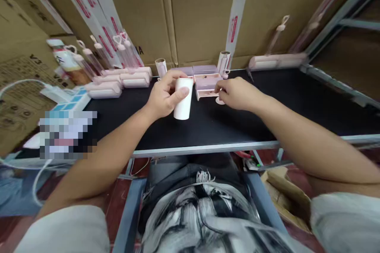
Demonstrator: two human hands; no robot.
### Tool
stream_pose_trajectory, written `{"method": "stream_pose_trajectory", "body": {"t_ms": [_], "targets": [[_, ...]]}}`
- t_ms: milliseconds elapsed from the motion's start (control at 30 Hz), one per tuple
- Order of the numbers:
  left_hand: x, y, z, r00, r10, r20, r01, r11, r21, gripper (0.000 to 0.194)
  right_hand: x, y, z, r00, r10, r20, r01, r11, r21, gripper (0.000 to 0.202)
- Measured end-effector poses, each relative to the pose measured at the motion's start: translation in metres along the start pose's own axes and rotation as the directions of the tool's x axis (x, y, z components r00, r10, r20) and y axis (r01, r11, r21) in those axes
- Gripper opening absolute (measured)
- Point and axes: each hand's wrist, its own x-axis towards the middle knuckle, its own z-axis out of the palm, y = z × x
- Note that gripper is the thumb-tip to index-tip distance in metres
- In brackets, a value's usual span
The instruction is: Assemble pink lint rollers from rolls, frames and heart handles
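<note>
So the left hand (162, 97) has its fingers wrapped round a plain white cylinder (182, 101), thumb nearest us, closed only as far as its width. I'd guess that's a light side grip so the wall doesn't squash. Cup or tube? Can't tell.

The right hand (239, 93) has its fingers curled close together at the right end of a lilac-and-pink box (207, 84); the fingertips are partly hidden, so no idea if they're pinching anything. A small pale disc (220, 101) sits just under them. The box lies on the black worktop (204, 130) between both sets of fingers, probably so either can reach.

Beyond the left fingers, a white cardboard tube (160, 67) stands on end, likely to save room. Pink cases (135, 79) lie further left, seemingly parked out of the way.
</note>
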Motion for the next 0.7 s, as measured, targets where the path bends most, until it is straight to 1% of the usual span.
{"method": "stream_pose_trajectory", "body": {"t_ms": [67, 133, 200, 267, 333, 367, 433, 500, 567, 633, 700], "targets": [[0.001, 0.004, 0.000, 1.000, 0.009, -0.030, -0.009, 1.000, 0.020, 0.050, 0.000, 0.000, 0.002, 0.998, -0.014, 0.065, 0.014, 1.000, 0.003, 0.034], [0.003, 0.007, 0.000, 0.998, -0.001, -0.062, 0.002, 1.000, 0.012, 0.052, -0.001, -0.001, 0.004, 0.993, -0.062, 0.099, 0.058, 0.997, 0.043, 0.029], [0.004, 0.010, 0.001, 0.994, -0.032, -0.101, 0.029, 0.999, -0.028, 0.054, -0.003, -0.004, 0.005, 0.983, -0.160, 0.095, 0.145, 0.979, 0.144, 0.020], [0.005, 0.014, 0.002, 0.988, -0.087, -0.130, 0.075, 0.993, -0.096, 0.056, -0.005, -0.007, 0.006, 0.972, -0.231, 0.049, 0.218, 0.957, 0.192, 0.016], [0.007, 0.019, 0.002, 0.977, -0.152, -0.148, 0.125, 0.976, -0.176, 0.055, -0.007, -0.010, 0.008, 0.974, -0.226, 0.009, 0.222, 0.964, 0.148, 0.024], [0.007, 0.022, 0.001, 0.971, -0.185, -0.154, 0.150, 0.965, -0.215, 0.055, -0.008, -0.010, 0.009, 0.978, -0.206, 0.012, 0.203, 0.973, 0.112, 0.030], [0.008, 0.027, 0.000, 0.955, -0.255, -0.151, 0.206, 0.938, -0.279, 0.054, -0.007, -0.011, 0.012, 0.985, -0.160, 0.067, 0.156, 0.986, 0.058, 0.040], [0.008, 0.030, -0.001, 0.936, -0.326, -0.131, 0.270, 0.907, -0.323, 0.053, -0.007, -0.010, 0.015, 0.981, -0.145, 0.130, 0.138, 0.989, 0.057, 0.041], [0.010, 0.030, -0.001, 0.916, -0.381, -0.125, 0.318, 0.879, -0.355, 0.051, -0.006, -0.011, 0.016, 0.973, -0.168, 0.155, 0.155, 0.983, 0.094, 0.036], [0.011, 0.025, 0.000, 0.898, -0.409, -0.162, 0.328, 0.868, -0.373, 0.049, -0.006, -0.013, 0.016, 0.968, -0.195, 0.156, 0.175, 0.976, 0.129, 0.034], [0.013, 0.017, 0.000, 0.886, -0.406, -0.225, 0.305, 0.875, -0.376, 0.050, -0.006, -0.015, 0.016, 0.966, -0.210, 0.150, 0.188, 0.970, 0.152, 0.037]]}}
